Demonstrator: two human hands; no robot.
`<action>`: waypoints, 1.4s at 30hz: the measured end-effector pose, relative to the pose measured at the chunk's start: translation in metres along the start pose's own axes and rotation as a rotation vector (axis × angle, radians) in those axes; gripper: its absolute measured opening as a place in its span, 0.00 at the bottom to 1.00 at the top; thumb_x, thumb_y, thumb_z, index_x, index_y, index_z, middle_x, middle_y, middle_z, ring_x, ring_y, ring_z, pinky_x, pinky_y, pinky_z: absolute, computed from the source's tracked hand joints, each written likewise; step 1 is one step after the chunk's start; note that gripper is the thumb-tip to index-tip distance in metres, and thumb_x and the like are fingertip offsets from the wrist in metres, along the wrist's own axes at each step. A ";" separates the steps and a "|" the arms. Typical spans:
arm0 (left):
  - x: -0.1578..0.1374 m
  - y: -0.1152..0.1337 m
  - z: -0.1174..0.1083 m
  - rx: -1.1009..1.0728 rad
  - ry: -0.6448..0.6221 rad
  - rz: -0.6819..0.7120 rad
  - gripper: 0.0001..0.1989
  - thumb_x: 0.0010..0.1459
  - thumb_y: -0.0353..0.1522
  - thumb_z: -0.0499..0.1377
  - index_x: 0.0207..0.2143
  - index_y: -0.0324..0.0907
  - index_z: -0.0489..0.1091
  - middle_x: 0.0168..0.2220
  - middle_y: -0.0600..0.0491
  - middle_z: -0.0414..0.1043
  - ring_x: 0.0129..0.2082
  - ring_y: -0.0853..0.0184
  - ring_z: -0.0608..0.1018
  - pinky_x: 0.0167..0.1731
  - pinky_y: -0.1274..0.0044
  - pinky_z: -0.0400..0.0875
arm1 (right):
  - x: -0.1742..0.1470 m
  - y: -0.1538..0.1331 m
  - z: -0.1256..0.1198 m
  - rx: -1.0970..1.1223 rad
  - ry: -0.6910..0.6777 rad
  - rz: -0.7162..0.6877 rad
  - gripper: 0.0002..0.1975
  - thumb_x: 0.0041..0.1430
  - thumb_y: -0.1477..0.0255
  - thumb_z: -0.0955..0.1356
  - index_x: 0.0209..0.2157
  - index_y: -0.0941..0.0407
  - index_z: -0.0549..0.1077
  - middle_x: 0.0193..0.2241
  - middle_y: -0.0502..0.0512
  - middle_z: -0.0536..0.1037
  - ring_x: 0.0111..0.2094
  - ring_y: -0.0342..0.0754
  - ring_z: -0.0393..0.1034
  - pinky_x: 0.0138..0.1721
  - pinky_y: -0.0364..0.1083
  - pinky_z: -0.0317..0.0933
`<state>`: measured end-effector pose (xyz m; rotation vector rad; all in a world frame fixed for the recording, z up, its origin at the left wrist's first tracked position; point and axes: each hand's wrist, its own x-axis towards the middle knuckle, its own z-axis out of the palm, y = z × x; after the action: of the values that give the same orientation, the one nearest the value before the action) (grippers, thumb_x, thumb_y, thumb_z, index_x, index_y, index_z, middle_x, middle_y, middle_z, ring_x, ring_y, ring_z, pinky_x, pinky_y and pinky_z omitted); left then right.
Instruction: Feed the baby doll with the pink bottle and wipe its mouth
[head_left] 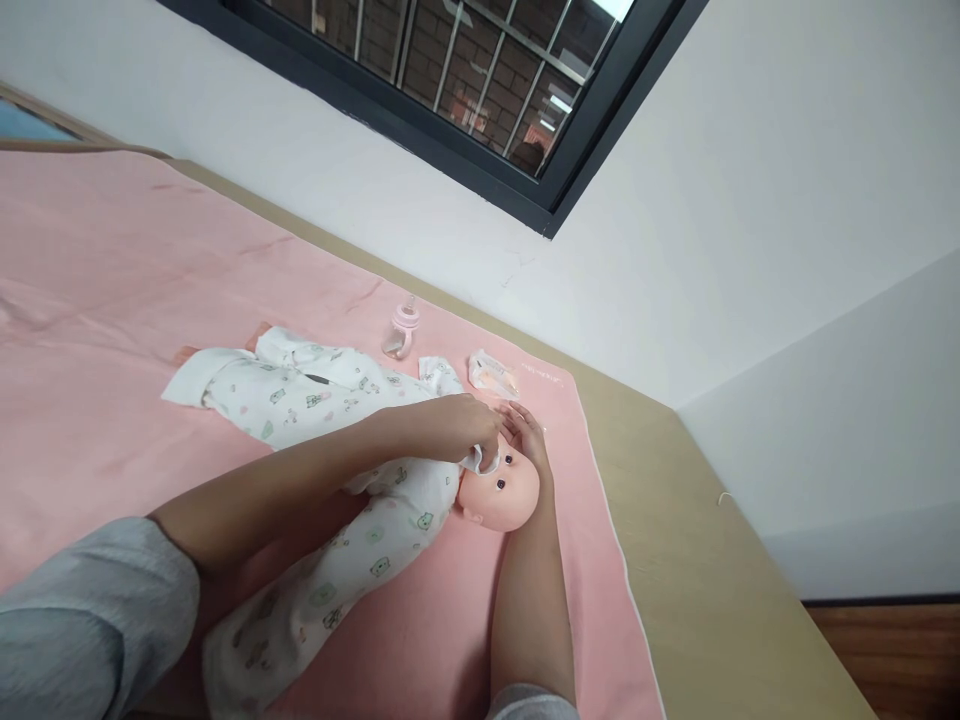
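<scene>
A baby doll (516,505) lies face up in white printed clothes (330,385), its head to the right and its feet to the left. My left hand (465,425) reaches across its chest with fingers closed on a white wipe (486,462), pressed at the lower part of the doll's face. Against the far side and top of the head rests my right hand (531,435), fingers stretched out and apart. The wipe and my left fingers cover the doll's mouth area.
A pink baby bottle (406,318) stands beyond the doll's body. Right of it lies a soft plastic packet (492,374), close to my hands. Everything rests on a pink mat (135,260) over a wooden surface (652,480). A white wall with a dark-framed window (551,205) rises behind.
</scene>
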<state>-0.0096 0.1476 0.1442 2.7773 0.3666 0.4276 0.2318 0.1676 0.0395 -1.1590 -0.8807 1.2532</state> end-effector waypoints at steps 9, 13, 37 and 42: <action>-0.001 0.000 -0.010 0.058 0.025 -0.037 0.24 0.41 0.13 0.56 0.33 0.46 0.79 0.31 0.54 0.75 0.31 0.67 0.73 0.34 0.76 0.62 | -0.009 -0.004 0.007 -0.038 -0.007 -0.035 0.19 0.49 0.66 0.74 0.44 0.52 0.73 0.42 0.54 0.80 0.49 0.53 0.73 0.53 0.54 0.68; 0.000 0.000 -0.014 0.123 0.100 -0.077 0.27 0.39 0.12 0.53 0.36 0.44 0.78 0.32 0.53 0.75 0.35 0.64 0.74 0.32 0.77 0.60 | -0.012 -0.005 0.010 -0.044 -0.006 -0.050 0.18 0.48 0.69 0.74 0.43 0.53 0.75 0.44 0.55 0.80 0.49 0.52 0.73 0.53 0.51 0.67; -0.001 -0.005 -0.010 0.147 0.017 -0.058 0.26 0.41 0.14 0.55 0.33 0.48 0.80 0.28 0.54 0.69 0.27 0.68 0.68 0.30 0.76 0.56 | 0.007 0.007 -0.005 0.059 0.002 -0.008 0.18 0.48 0.69 0.74 0.42 0.53 0.72 0.41 0.53 0.81 0.46 0.48 0.76 0.58 0.52 0.65; -0.002 0.002 -0.014 0.062 -0.025 -0.093 0.22 0.45 0.15 0.56 0.32 0.48 0.80 0.30 0.54 0.73 0.30 0.67 0.71 0.32 0.77 0.59 | 0.007 0.007 -0.005 0.038 0.003 -0.011 0.17 0.50 0.67 0.74 0.43 0.53 0.73 0.42 0.54 0.80 0.47 0.48 0.76 0.58 0.52 0.65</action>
<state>-0.0154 0.1491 0.1572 2.8091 0.5084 0.3643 0.2358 0.1728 0.0309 -1.1246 -0.8569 1.2542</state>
